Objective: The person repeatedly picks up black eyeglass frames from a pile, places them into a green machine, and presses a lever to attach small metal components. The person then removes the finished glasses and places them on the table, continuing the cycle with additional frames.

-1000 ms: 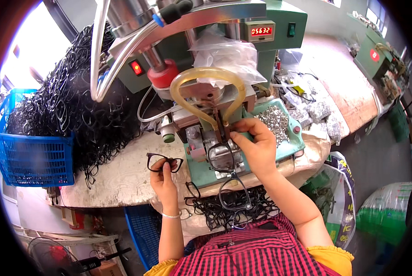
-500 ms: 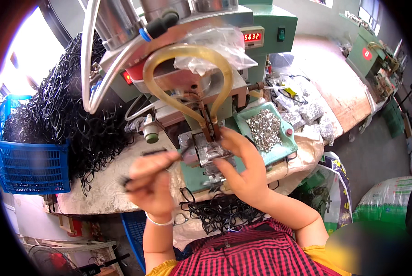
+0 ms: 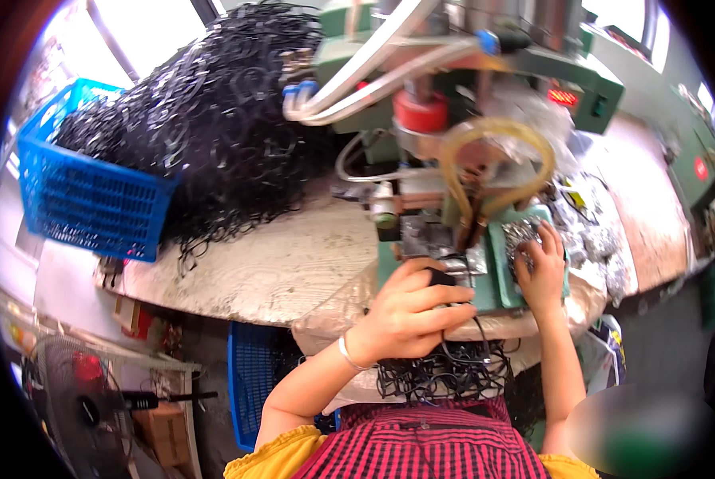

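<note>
My left hand [image 3: 409,311] is closed around a black plastic eyeglass frame [image 3: 440,278], just in front of the machine's metal work area; most of the frame is hidden by the fingers. On the right, the fingertips of my right hand [image 3: 543,271] are bent together at a pile of small shiny metal parts [image 3: 520,231] in a green tray [image 3: 498,267]. Whether a part is between them is too small to tell. Above stands a green press machine [image 3: 341,112] with a yellowish looped tube [image 3: 451,164] running down to its work area.
A large heap of black eyeglass frames [image 3: 238,120] spills from a blue basket [image 3: 94,191] on the left of the worktable [image 3: 270,255]. More black frames [image 3: 445,375] lie near my lap. Bagged parts [image 3: 605,231] sit right of the tray. A fan [image 3: 78,399] stands lower left.
My view has turned left. The right hand has left the machine's work area and reached into the tray of metal parts. My left hand has come in front of the machine with the eyeglass frame.
</note>
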Demonstrator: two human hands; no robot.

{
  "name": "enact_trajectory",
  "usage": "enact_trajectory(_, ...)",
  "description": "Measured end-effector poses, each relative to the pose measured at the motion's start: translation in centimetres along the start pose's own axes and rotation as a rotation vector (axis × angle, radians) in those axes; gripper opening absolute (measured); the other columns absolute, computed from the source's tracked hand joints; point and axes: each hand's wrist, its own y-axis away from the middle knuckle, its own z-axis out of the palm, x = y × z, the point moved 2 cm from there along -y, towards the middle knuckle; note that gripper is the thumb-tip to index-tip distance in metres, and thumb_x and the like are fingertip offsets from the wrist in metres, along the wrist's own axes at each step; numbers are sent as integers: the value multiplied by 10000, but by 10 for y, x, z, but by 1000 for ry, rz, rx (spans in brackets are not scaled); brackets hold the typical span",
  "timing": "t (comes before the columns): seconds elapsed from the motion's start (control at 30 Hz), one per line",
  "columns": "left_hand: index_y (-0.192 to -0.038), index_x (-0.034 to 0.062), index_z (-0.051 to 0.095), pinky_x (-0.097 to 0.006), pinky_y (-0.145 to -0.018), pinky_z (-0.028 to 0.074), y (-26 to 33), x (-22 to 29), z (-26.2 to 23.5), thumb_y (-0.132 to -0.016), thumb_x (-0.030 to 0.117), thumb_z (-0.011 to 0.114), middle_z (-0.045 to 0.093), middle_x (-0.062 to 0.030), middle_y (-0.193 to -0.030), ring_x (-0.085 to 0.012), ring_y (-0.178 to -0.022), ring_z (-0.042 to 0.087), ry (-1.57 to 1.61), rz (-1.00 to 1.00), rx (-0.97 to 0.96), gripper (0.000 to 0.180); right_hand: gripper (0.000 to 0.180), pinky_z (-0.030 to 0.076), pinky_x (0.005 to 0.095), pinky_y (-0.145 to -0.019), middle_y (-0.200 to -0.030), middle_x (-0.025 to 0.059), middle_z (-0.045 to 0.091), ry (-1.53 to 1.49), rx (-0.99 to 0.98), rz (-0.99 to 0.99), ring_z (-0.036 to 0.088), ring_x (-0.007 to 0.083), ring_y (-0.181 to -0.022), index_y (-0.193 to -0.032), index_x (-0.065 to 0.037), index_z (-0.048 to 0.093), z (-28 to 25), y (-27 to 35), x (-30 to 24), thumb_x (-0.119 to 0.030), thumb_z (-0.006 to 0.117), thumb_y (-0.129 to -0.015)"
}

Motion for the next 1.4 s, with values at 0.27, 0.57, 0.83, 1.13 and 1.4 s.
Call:
enact_trajectory(0.27,-1148,38,677,-502,-1083,462,57,35,8,-815,-14,702,677,-144,-1284,-310,-1194,643,-159,-165,225,337,123,522,403,-884,-1085,157,717,-148,109,7,664,334,-1060,-993,2,703,14,-19,22,-33,679,-878)
enact_trajectory(0.57,-1109,-6,692,-320,-865,493,160,-169,-121,-912,153,729,682,-106,-1042,-204,-940,608,-446,-992,826,256,118,516,256,-762,-860,46,706,-611,94,344,636,103,-779,-992,15,722,-5,-22,-28,15,708,-875)
enact_trajectory(0.83,-946,-30,755,-332,-751,488,168,-228,-87,-848,180,807,620,-95,-864,-222,-839,592,-532,-964,759,238,136,509,264,-728,-852,38,687,-754,19,555,629,116,-771,-1003,17,713,-1,-2,-9,9,718,-866)
enact_trajectory(1.13,-882,5,717,-369,-742,486,159,-136,-89,-858,102,768,625,-113,-898,-261,-818,600,-763,-897,431,112,119,498,303,-838,-937,70,692,-478,187,530,647,172,-887,-943,26,702,-63,83,16,57,706,-828)
enact_trajectory(1.4,-1267,-12,627,-358,-912,505,190,-159,-69,-958,189,718,664,-133,-1190,-231,-1061,615,-388,-1013,574,380,266,527,317,-846,-935,80,712,-865,16,278,686,187,-907,-1058,8,691,-31,-37,-94,-8,760,-802)
